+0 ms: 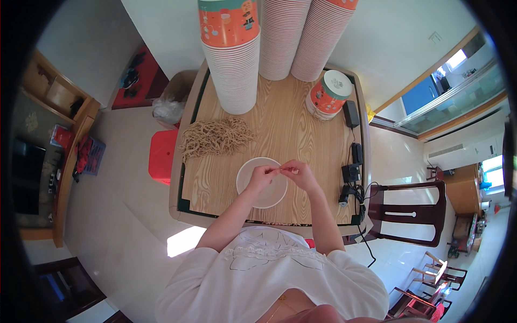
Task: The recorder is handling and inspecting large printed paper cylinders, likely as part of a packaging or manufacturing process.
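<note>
Over a round white bowl [271, 197] near the table's front edge, my two hands meet fingertip to fingertip. The fingers of my left hand [261, 176] are pinched together above the middle of the bowl. My right hand [300, 174] pinches too, at the bowl's right rim. Whatever lies between the fingertips is too small to make out. Beyond the bowl, to the left, is a loose heap of tan, crinkled cord-like strands [218, 137].
Tall stacks of nested paper tubs [232, 75] stand at the table's back. An overturned orange-and-green tub [327, 96] sits back right. Black adapters and cables [351, 173] line the right edge. A red stool [162, 156] is left of the table, a dark chair [412, 212] right.
</note>
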Demonstrator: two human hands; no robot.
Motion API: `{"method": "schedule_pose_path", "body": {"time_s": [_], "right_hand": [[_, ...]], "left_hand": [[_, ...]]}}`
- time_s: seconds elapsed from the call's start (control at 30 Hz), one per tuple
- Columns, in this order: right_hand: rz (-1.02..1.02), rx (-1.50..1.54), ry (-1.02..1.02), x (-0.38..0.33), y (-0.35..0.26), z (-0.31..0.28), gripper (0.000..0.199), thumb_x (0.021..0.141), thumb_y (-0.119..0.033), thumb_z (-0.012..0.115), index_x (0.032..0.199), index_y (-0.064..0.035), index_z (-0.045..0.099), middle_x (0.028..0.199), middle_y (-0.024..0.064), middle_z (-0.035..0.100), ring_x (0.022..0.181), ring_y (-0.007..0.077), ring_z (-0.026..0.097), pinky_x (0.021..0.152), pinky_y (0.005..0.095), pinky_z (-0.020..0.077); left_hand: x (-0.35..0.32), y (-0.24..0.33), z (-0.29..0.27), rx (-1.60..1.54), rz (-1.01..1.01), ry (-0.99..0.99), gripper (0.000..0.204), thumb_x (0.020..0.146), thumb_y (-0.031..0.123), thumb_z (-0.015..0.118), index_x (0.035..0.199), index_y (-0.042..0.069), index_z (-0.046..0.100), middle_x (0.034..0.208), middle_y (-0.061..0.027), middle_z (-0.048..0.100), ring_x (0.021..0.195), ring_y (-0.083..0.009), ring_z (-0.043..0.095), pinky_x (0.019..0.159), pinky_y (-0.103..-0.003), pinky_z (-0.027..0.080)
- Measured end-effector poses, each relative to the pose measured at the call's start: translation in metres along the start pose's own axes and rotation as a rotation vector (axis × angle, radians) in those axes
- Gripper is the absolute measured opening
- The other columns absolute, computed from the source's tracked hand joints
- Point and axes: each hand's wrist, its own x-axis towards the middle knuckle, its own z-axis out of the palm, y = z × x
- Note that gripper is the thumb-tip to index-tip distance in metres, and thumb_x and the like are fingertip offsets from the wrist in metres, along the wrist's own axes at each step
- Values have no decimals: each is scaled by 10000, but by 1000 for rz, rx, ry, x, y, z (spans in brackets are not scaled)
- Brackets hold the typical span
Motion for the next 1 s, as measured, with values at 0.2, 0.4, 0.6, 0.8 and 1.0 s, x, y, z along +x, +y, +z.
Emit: {"method": "schedule_pose_path", "body": {"time_s": [0.2,0.4,0.6,0.8,1.0], "right_hand": [[10,-5,14,2,1,2,74,766,-68,577,816,-13,570,709,46,559,672,118,517,624,242,409],[53,-35,10,0,-4,10,130,859,-118,422,789,-10,437,641,80,495,628,174,503,598,284,403],[28,-139,34,-1,-2,13,185,869,-151,384,767,-3,427,609,85,467,595,193,486,573,307,388],[104,-88,24,1,-7,11,220,875,-179,402,773,4,469,592,60,453,561,144,466,533,288,384],[154,61,226,4,35,11,190,843,-221,483,870,-42,540,655,94,556,588,144,548,542,269,427]], "left_hand": [[-3,5,4,-24,-49,1,123,742,138,628,803,31,623,625,22,537,497,-46,419,432,-192,336],[-1,-3,5,162,228,127,82,738,107,627,807,66,613,546,47,447,486,-38,401,440,-177,322],[-2,2,8,264,283,177,77,719,94,638,784,53,636,551,50,473,504,-27,387,465,-184,323],[-1,-6,4,255,299,212,99,698,126,651,751,43,641,517,21,492,476,-50,411,437,-218,329],[1,-13,2,418,236,229,127,686,149,656,751,40,643,548,-29,548,493,-81,475,474,-238,390]]}}
